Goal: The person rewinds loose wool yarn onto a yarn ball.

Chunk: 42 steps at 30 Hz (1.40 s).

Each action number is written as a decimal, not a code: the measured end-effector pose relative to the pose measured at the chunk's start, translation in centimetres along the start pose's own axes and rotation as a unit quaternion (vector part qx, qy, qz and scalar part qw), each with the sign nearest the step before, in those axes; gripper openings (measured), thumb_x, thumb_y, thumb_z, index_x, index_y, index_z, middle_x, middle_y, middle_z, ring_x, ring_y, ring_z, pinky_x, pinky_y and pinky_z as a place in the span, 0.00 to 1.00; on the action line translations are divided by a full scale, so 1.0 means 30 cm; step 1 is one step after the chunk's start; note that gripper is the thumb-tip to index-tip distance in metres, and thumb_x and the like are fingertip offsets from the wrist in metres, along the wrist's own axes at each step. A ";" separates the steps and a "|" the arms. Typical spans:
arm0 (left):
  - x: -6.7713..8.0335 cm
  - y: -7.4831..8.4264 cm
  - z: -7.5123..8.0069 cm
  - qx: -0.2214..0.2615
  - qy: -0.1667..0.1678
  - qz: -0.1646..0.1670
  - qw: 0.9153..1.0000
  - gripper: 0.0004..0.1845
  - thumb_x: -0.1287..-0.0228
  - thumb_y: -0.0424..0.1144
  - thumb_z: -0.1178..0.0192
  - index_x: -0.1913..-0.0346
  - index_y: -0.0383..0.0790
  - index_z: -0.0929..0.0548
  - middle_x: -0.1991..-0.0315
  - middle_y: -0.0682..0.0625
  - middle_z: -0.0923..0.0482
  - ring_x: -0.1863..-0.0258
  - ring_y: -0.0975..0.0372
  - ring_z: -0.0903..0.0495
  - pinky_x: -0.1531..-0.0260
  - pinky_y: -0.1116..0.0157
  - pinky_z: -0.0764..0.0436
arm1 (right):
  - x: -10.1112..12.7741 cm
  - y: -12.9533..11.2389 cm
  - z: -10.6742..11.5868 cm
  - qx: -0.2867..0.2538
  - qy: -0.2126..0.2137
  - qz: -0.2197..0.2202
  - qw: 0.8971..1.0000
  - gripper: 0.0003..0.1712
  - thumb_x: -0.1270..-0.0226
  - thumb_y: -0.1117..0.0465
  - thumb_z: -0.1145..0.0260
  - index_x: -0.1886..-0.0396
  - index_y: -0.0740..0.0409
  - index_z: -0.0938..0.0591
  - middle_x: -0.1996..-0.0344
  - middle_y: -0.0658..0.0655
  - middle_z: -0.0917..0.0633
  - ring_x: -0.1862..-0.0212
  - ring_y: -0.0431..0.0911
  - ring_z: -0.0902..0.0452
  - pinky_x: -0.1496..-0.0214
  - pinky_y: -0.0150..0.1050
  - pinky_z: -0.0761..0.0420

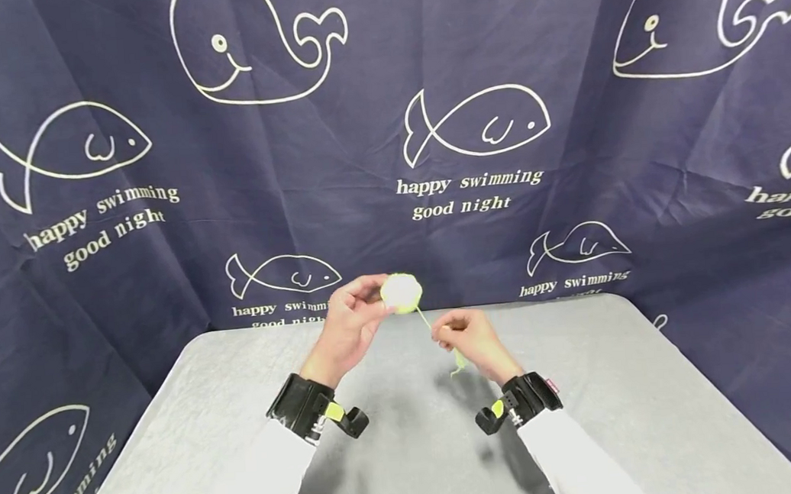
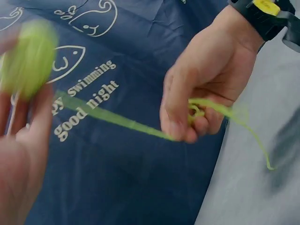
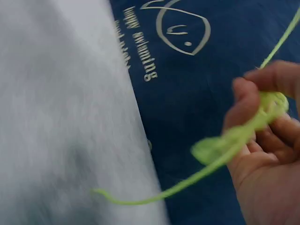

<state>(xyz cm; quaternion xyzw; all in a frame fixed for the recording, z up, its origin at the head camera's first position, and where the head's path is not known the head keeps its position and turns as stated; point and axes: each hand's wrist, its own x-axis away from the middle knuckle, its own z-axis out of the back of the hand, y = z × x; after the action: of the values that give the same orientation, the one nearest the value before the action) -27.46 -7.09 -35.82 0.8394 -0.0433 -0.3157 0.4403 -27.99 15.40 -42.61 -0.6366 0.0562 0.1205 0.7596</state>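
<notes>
My left hand (image 1: 354,319) holds a small pale yellow-green ball of yarn (image 1: 402,292) up above the far part of the grey table (image 1: 244,441); the ball (image 2: 28,58) is blurred between its fingertips in the left wrist view. A taut strand of yarn (image 2: 117,121) runs from the ball to my right hand (image 1: 467,340), which pinches it with curled fingers (image 2: 180,117). The loose end of the strand (image 3: 140,199) hangs below that hand (image 3: 262,154) over the table edge area.
A dark blue cloth (image 1: 469,119) printed with white whales, fish and words hangs behind and beside the table. Black wrist mounts (image 1: 313,409) sit on both white sleeves. The table's far edge (image 1: 400,315) lies just under the hands.
</notes>
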 end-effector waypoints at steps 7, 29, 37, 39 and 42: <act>-0.023 -0.059 -0.002 -0.176 0.247 -0.056 0.951 0.16 0.52 0.17 0.30 0.58 0.30 0.16 0.62 0.42 0.14 0.61 0.59 0.13 0.60 0.67 0.14 | 0.050 -0.077 -0.002 0.214 -0.105 0.143 0.961 0.06 0.43 0.68 0.29 0.72 0.52 0.15 0.80 0.43 0.22 0.78 0.36 0.31 0.77 0.30 0.31; 0.017 0.015 0.030 -0.314 -0.288 0.196 0.883 0.19 0.57 0.18 0.26 0.58 0.25 0.17 0.60 0.48 0.16 0.58 0.61 0.16 0.48 0.59 0.16 | -0.016 -0.093 0.101 -0.435 0.073 -0.021 0.897 0.09 0.28 0.75 0.43 0.68 0.64 0.20 0.72 0.55 0.19 0.72 0.38 0.25 0.72 0.23 0.24; -0.011 0.014 -0.018 -0.078 -0.173 0.049 0.981 0.21 0.51 0.15 0.34 0.56 0.38 0.14 0.52 0.48 0.17 0.52 0.59 0.17 0.50 0.62 0.16 | -0.005 -0.003 0.028 -0.139 0.072 -0.033 0.987 0.02 0.36 0.75 0.35 0.66 0.69 0.16 0.74 0.54 0.15 0.74 0.40 0.22 0.72 0.28 0.20; -0.021 0.007 -0.030 -0.055 -0.082 0.017 0.995 0.22 0.50 0.13 0.37 0.57 0.41 0.13 0.54 0.48 0.15 0.54 0.60 0.15 0.53 0.64 0.15 | 0.008 -0.002 0.014 -0.019 0.036 0.004 0.999 0.02 0.38 0.73 0.33 0.66 0.69 0.16 0.76 0.53 0.15 0.75 0.40 0.22 0.72 0.30 0.21; -0.037 -0.009 -0.041 -0.058 0.069 -0.024 0.996 0.21 0.50 0.12 0.38 0.58 0.38 0.14 0.59 0.48 0.13 0.58 0.60 0.13 0.56 0.66 0.14 | 0.036 -0.020 0.001 0.123 -0.018 0.071 0.990 0.02 0.40 0.69 0.30 0.68 0.64 0.15 0.78 0.49 0.17 0.77 0.39 0.25 0.74 0.30 0.24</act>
<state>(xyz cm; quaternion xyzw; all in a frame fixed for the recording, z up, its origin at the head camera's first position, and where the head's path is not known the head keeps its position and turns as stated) -27.69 -5.67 -34.98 0.8331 0.0251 -0.2695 0.4824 -26.82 15.45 -42.30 -0.5306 0.1024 0.1780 0.8224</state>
